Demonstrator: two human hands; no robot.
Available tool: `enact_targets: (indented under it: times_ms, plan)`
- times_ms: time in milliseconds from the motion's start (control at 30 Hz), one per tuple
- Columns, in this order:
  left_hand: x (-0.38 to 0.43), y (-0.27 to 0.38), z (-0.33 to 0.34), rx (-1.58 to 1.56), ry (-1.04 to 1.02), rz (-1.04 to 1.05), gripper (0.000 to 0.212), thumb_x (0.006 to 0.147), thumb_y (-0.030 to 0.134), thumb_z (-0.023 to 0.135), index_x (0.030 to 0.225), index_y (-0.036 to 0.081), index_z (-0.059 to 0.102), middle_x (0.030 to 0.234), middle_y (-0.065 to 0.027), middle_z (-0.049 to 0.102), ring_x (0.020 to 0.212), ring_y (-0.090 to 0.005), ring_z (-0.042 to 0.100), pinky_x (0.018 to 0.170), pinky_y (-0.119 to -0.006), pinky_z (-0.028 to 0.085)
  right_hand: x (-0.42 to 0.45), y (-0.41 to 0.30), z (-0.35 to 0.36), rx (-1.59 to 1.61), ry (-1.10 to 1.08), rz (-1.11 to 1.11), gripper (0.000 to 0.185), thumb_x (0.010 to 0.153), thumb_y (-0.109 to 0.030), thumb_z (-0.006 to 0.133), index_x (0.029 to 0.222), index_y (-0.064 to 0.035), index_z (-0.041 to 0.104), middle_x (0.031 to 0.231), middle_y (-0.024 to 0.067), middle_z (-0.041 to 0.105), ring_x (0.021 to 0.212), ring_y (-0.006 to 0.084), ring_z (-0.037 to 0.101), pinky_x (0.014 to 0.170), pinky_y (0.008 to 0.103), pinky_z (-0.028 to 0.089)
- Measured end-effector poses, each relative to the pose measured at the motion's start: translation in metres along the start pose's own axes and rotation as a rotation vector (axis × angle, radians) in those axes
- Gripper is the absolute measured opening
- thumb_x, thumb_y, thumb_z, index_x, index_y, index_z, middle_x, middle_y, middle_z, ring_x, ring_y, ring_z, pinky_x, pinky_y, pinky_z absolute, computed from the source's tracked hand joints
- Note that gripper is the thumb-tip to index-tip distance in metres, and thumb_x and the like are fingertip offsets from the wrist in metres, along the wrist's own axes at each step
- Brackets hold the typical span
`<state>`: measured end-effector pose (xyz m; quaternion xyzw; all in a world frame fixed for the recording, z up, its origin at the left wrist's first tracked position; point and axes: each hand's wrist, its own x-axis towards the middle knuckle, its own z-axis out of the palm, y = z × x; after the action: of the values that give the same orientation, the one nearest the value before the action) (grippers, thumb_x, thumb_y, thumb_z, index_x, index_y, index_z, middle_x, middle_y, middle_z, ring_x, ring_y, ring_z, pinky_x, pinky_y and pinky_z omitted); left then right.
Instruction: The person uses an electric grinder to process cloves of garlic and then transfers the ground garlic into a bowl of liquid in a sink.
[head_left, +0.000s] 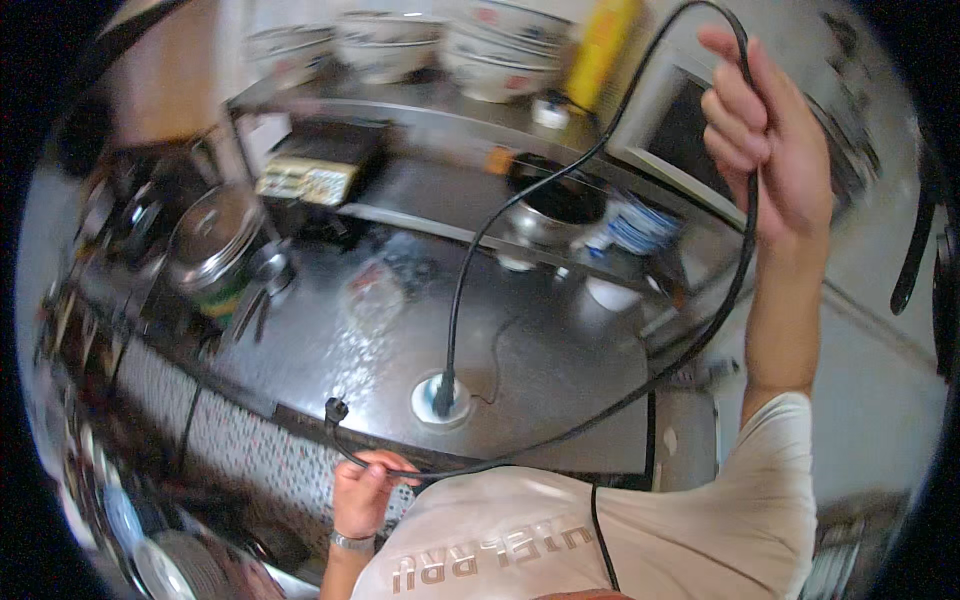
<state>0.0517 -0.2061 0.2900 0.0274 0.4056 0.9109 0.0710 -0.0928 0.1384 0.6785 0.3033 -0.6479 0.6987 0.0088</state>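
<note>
A long black power cord (634, 394) runs between my hands in a wide loop. My left hand (371, 487), low at the counter's front edge, pinches it a little below its black plug (337, 409). Raised high at the upper right, my right hand (765, 139) has the cord's upper bend between its fingers. From there the cord drops to a black connector (445, 397) at a round white and blue object (420, 405) on the metal counter; whether it is plugged in I cannot tell. A thin dark wire (496, 360) lies beside that object.
Patterned bowls (506, 64) stand stacked on the metal shelf (420, 105). Below sit a scale-like device with a keypad (307, 180), a metal pot (551, 202) and blue-and-white dishes (645, 225). A lidded steel pot (214, 236) stands left. A clear plastic bag (373, 296) lies on the counter.
</note>
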Motion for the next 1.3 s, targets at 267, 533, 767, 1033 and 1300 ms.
enact_targets:
  times_ms: [267,533,767,1033,1300]
  plan:
    - [0.106,-0.058,0.094,0.244,-0.838,0.008,0.017,0.097,0.003,0.060,0.109,-0.006,0.068,0.101,-0.0185,0.071,0.089,-0.0250,0.071,0.082,-0.036,0.056,-0.092,-0.122,0.004,-1.061,0.400,0.060,0.030,0.101,-0.013,0.057,0.124,0.0065,0.056,0.078,0.0033,0.062,0.062,0.0071,0.058,0.053,0.0199,0.048]
    - [0.108,-0.172,0.168,0.508,-1.210,-0.527,0.037,0.101,0.016,0.063,0.132,-0.003,0.058,0.118,-0.0104,0.070,0.110,-0.0170,0.065,0.097,-0.032,0.051,-0.224,-0.164,-0.141,-1.827,0.553,0.314,0.025,0.103,-0.027,0.058,0.107,-0.0035,0.066,0.074,-0.0049,0.050,0.067,0.0049,0.048,0.062,0.0227,0.043]
    - [0.122,-0.247,0.158,0.592,-0.907,-0.539,0.030,0.099,0.013,0.064,0.124,-0.004,0.061,0.113,-0.0136,0.071,0.105,-0.0204,0.067,0.093,-0.033,0.053,-0.303,-0.125,-0.307,-1.820,0.663,0.299,0.031,0.101,-0.028,0.061,0.114,-0.0013,0.066,0.071,-0.0022,0.047,0.067,0.0092,0.043,0.059,0.0295,0.036]
    - [0.093,-0.293,0.127,0.836,-0.224,-0.541,0.024,0.092,0.012,0.066,0.109,-0.005,0.065,0.093,-0.0108,0.073,0.083,-0.0176,0.068,0.075,-0.030,0.054,-0.313,-0.153,-0.441,-1.357,0.666,0.244,0.021,0.091,-0.007,0.058,0.109,0.0028,0.064,0.077,0.0024,0.064,0.071,0.0087,0.060,0.065,0.0254,0.048]
    - [0.075,-0.333,0.140,0.916,-0.219,-0.625,0.028,0.092,0.014,0.068,0.114,-0.004,0.065,0.096,-0.0135,0.072,0.082,-0.0200,0.069,0.076,-0.033,0.056,-0.293,-0.134,-0.563,-1.471,0.812,0.105,0.016,0.084,-0.009,0.065,0.095,0.0022,0.070,0.077,0.0042,0.067,0.073,0.0128,0.060,0.067,0.0296,0.048]
